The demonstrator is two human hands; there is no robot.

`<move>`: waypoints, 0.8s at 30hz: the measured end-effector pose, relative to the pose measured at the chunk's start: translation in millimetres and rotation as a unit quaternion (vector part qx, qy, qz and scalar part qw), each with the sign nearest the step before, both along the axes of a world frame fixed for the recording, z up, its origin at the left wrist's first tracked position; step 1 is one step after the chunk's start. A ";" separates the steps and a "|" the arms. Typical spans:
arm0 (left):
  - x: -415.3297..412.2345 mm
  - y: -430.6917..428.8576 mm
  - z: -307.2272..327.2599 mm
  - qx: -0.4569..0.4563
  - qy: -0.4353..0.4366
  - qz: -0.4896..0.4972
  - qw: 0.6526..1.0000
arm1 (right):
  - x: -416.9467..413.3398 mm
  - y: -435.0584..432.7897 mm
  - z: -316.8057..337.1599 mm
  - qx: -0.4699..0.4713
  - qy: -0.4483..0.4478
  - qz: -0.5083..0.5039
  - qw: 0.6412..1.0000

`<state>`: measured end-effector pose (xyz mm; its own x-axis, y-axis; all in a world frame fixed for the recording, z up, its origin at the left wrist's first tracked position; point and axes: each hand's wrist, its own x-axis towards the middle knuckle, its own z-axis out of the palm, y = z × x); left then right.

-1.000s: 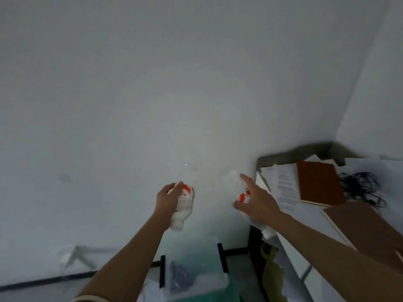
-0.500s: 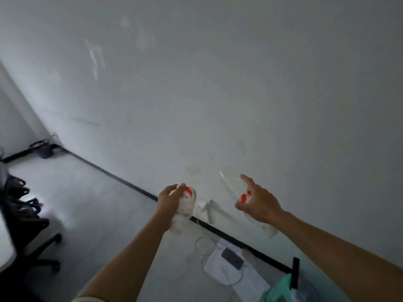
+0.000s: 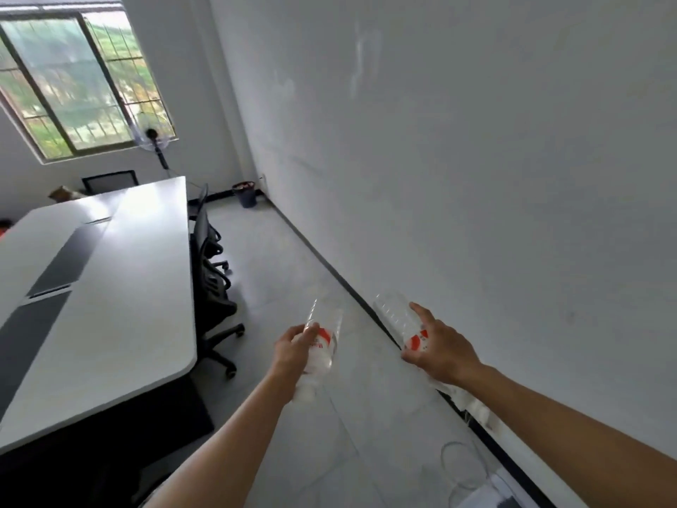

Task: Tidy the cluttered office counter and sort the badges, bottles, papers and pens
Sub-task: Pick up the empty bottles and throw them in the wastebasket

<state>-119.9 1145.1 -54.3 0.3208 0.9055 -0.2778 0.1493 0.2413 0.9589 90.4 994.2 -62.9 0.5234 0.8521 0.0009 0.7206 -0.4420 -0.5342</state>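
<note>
Fingers of the right hand wrap one clear bottle; the left hand grips a second bottle. Both are held above the floor. Judgement: bottle sorting is under way, neither bottle is set down, and no other task items are in view.

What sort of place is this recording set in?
Probably an office meeting room: a long white conference table fills the left side, black swivel chairs are tucked along its edge, and a barred window sits in the far wall.
</note>
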 end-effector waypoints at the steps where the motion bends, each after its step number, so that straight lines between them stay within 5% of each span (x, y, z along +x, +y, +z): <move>1: 2.7 18.8 -1.1 0.002 -0.005 0.013 1.000 | 7.5 23.0 -0.9 0.002 0.001 0.009 1.000; 15: 6.9 312.1 -0.7 0.011 -0.018 0.191 0.981 | 62.1 418.7 0.1 -0.002 -0.021 0.200 0.980; 24: 24.6 559.6 -5.7 0.009 -0.002 0.180 0.984 | 77.6 672.2 -15.7 -0.003 -0.003 0.204 0.979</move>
<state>-95.3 1704.6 -60.0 -0.0203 0.9652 -0.2608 0.0525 0.2616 0.9638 168.0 1666.4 -78.6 0.1397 0.9902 -0.0033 0.8410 -0.1204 -0.5274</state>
